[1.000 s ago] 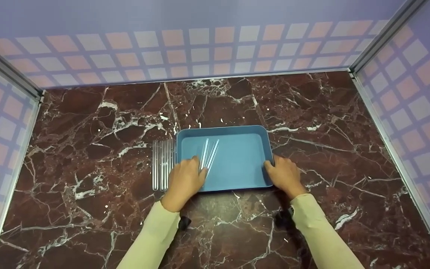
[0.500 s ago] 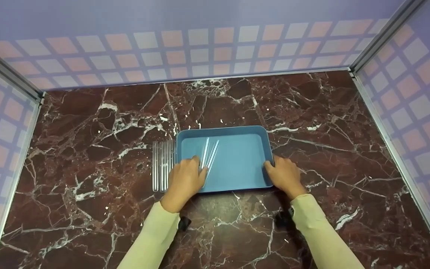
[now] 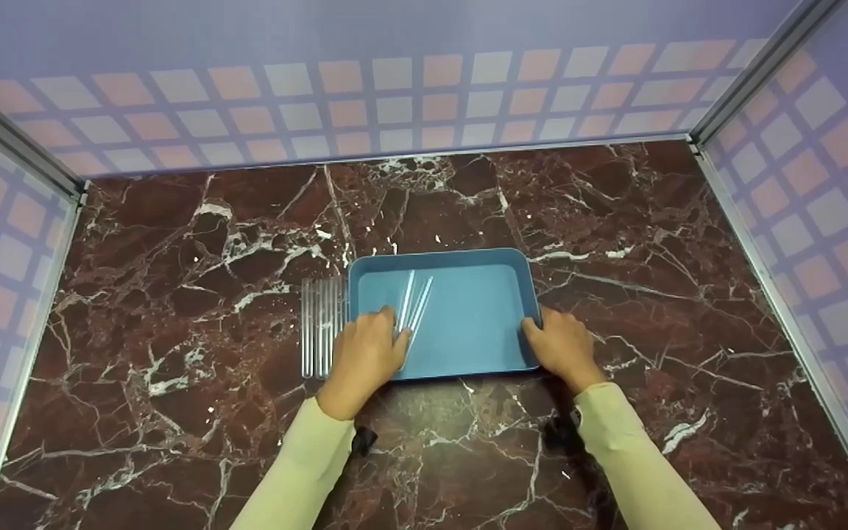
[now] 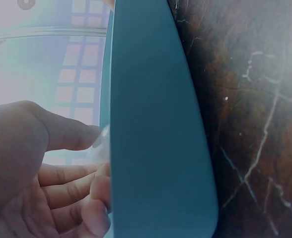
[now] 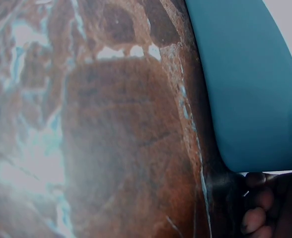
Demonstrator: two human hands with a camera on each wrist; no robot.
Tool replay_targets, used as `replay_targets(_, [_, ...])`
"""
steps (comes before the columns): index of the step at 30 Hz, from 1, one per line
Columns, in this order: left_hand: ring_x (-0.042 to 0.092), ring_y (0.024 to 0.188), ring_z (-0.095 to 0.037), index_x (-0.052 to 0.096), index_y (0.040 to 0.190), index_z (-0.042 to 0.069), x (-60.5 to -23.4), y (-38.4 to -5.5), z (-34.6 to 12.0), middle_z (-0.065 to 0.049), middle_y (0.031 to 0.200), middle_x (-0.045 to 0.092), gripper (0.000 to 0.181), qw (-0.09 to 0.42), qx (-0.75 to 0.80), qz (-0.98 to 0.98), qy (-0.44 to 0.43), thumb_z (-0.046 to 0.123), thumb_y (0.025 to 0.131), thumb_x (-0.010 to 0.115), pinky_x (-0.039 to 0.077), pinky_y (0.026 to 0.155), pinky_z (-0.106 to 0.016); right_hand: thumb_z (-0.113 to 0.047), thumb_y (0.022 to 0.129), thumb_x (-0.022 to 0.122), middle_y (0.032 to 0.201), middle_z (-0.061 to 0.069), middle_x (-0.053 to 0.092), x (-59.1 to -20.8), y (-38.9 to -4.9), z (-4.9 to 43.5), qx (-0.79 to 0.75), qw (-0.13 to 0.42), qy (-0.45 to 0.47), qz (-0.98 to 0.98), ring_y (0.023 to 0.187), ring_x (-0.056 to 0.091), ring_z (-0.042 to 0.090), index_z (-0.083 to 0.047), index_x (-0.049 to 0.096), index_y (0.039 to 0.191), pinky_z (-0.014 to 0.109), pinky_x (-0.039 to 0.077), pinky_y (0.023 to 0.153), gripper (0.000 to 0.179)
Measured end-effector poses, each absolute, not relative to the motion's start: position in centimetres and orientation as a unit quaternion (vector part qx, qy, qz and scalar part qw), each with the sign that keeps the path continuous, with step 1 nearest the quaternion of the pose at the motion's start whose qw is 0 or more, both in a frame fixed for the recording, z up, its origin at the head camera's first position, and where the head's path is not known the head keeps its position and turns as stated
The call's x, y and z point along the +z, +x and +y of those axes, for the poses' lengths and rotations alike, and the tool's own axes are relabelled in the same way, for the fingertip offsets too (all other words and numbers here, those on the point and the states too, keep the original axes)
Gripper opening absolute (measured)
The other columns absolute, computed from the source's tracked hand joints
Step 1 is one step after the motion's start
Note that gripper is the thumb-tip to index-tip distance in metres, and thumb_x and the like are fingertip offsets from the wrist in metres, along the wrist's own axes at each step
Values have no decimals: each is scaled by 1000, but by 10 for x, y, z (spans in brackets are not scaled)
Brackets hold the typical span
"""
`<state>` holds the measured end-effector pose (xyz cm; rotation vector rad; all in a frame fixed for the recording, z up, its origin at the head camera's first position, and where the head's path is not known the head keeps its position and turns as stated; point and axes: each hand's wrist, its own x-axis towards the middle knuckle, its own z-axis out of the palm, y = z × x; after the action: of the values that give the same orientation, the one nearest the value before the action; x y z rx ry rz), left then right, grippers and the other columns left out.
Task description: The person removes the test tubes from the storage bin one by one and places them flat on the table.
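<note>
A shallow blue rectangular tray (image 3: 468, 316) sits on the marble surface. My right hand (image 3: 560, 342) grips its right front corner, thumb over the rim; in the right wrist view, curled fingers (image 5: 255, 220) show below the blue wall. At the left front corner, my left hand (image 3: 366, 355) reaches over the rim. There its thumb and fingers pinch a clear tube (image 3: 406, 294), seen as a bright see-through gleam (image 4: 104, 141) in the left wrist view. A second clear tube (image 3: 422, 298) slants beside it inside the tray; their near ends are partly hidden by the hand.
Several more clear tubes (image 3: 319, 324) lie side by side on the brown marble surface (image 3: 174, 427), just left of the tray. Panels with a pink and white check pattern (image 3: 394, 96) close off the back and both sides.
The clear tube at my left hand has shifted very slightly to the right. Both hands and the tray have otherwise stayed in place.
</note>
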<state>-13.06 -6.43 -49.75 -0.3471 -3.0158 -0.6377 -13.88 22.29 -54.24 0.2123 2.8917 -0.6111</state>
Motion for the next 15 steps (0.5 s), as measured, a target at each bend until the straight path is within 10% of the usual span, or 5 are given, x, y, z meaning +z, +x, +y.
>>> replay_targets(15, [53,48,-27,56,72,8,-493,-125,-66,-10,60,57,27,33,-198,-974,-108,27,86,71,40,44,-38,-38,92,46,106,24,69,-543,-139,225,-209,80,59,973,93,64,50,-6,65,94,60,47,73,37])
